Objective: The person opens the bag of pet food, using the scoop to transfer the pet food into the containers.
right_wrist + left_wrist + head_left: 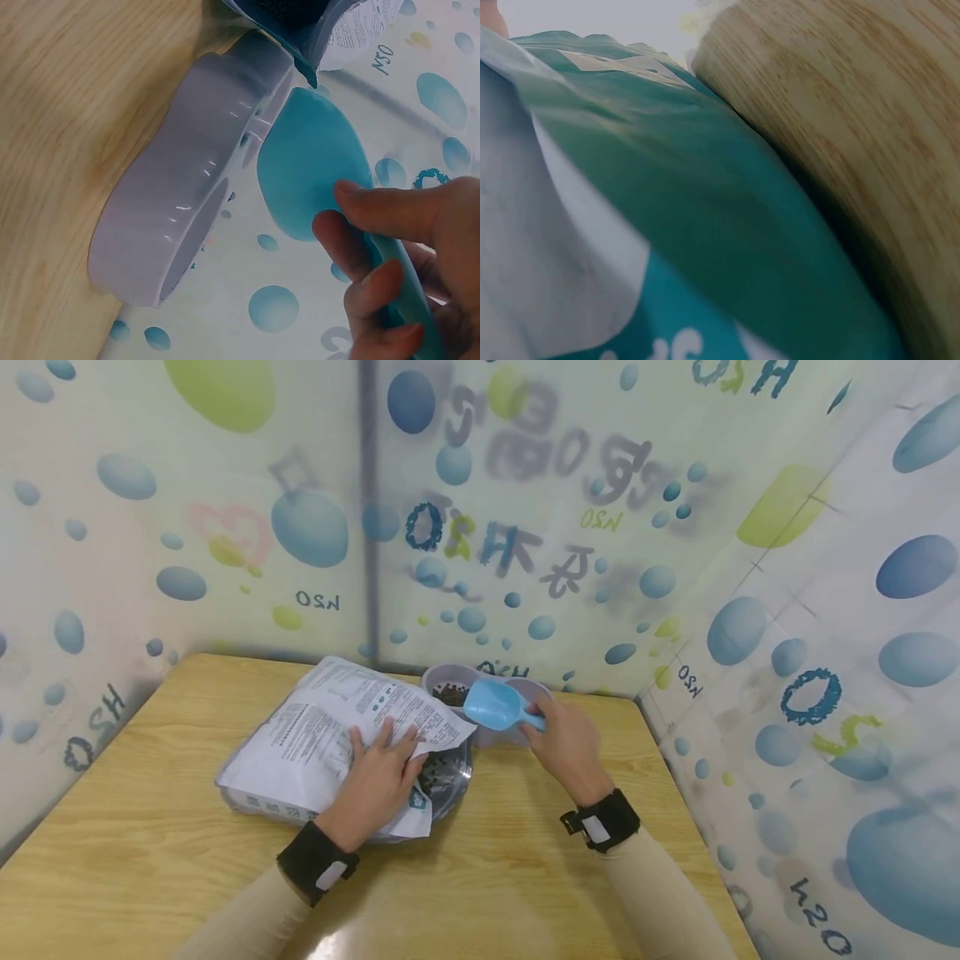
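A white printed bag (300,735) lies on its side, its mouth toward the right, with dark pellets (444,772) showing inside. My left hand (378,785) rests on top of it with fingers spread. In the left wrist view the bag's teal side (697,195) fills much of the picture, and the hand is almost wholly hidden. My right hand (568,745) grips a blue scoop (495,704) by its handle, above a lavender double bowl (501,737). Dark pellets (451,695) lie in the bowl's left compartment. No pellets show in the scoop.
The wooden table (525,877) meets a patterned curtain wall (465,568) behind the bag and bowl. Another patterned wall (795,710) runs along the right edge. The bag's mouth sits close beside the bowl.
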`<state>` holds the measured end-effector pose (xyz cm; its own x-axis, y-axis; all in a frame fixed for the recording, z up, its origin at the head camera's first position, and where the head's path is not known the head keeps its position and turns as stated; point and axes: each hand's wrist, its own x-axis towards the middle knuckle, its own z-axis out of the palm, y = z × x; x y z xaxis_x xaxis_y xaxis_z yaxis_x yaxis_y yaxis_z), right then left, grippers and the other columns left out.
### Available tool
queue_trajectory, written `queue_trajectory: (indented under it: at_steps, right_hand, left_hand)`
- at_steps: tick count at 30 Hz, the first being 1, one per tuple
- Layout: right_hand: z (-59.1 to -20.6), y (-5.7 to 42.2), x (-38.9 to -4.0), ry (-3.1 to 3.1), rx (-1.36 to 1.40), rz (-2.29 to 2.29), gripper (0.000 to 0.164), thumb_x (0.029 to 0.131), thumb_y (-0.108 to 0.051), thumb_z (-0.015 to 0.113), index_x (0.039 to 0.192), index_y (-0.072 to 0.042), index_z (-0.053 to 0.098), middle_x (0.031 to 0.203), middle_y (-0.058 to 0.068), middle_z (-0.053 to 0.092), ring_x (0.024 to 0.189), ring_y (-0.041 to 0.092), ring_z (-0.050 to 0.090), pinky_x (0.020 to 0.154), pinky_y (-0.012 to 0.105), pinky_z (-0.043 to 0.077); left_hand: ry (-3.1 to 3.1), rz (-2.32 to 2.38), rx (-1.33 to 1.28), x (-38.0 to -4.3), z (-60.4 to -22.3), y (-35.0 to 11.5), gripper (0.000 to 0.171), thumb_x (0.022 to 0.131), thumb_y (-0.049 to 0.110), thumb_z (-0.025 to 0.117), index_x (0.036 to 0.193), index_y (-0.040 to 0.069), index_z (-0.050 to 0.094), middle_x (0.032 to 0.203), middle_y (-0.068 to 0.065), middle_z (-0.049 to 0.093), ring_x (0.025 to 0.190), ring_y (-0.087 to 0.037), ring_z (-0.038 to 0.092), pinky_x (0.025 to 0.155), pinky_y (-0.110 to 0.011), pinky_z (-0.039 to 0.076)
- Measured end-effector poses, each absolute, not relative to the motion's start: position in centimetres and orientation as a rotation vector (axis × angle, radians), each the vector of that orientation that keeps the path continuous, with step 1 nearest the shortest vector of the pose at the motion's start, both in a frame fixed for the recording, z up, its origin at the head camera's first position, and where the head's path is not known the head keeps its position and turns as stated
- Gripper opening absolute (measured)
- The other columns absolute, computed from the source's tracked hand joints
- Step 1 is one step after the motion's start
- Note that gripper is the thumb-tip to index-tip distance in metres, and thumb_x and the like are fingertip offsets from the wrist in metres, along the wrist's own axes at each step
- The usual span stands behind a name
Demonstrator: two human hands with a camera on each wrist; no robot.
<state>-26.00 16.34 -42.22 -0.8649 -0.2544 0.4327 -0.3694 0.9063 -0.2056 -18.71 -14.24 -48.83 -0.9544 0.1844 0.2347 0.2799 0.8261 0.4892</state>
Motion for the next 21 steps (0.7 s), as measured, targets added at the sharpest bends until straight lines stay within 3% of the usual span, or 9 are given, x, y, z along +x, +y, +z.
queue_trajectory:
  at_steps: [7,14,21]
  right_hand:
    - [-42.8,17.2,-25.2,-2.694,0.419,0.475,0.024,0.097,-0.025,0.098,0.114,-0.014,0.086,0.102,0.009,0.090,0.073,0.024,0.079,0.052,0.029,0.048]
    - [-43.4,18.1,-24.5,-2.712,0.393,0.535,0.024,0.095,-0.026,0.100,0.108,-0.014,0.084,0.096,0.008,0.087,0.072,0.021,0.075,0.056,0.030,0.049]
    - [-43.9,18.7,-23.7,-2.732,0.412,0.602,0.030,0.096,-0.024,0.099,0.119,-0.010,0.087,0.102,0.008,0.090,0.073,0.014,0.072,0.060,0.029,0.052]
  left_hand:
    - [-2.834,-0.794,-0.360,-18.7,-48.8,-14.3,0.052,0.122,0.033,0.058,0.164,0.001,0.064,0.177,-0.021,0.055,0.175,-0.057,0.030,0.132,-0.097,-0.001]
    - [-2.818,-0.792,-0.369,-18.6,-48.7,-14.2,0.051,0.122,0.031,0.059,0.163,0.001,0.065,0.175,-0.022,0.057,0.174,-0.059,0.032,0.131,-0.098,0.001]
    - [-2.829,-0.783,-0.360,-18.5,-48.6,-14.1,0.052,0.123,0.032,0.058,0.163,0.001,0.065,0.175,-0.022,0.056,0.174,-0.059,0.032,0.131,-0.098,0.001]
